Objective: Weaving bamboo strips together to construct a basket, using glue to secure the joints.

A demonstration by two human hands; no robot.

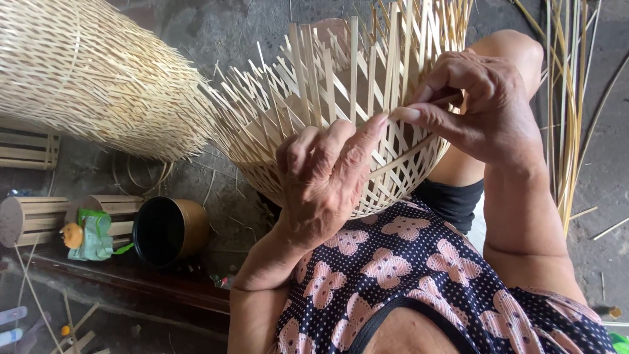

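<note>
A half-woven bamboo basket rests against my lap, its loose strip ends fanning upward. My left hand presses on the woven wall near its lower rim, fingers bent, thumb tip against a slat. My right hand pinches one thin bamboo strip between thumb and forefinger at the basket's right side, close to my left thumb. My knee shows behind the right hand.
A finished woven bamboo basket lies at upper left. A black-lined round tin, a green packet and slatted bamboo pieces sit at left on the concrete floor. Long loose bamboo strips lie at right.
</note>
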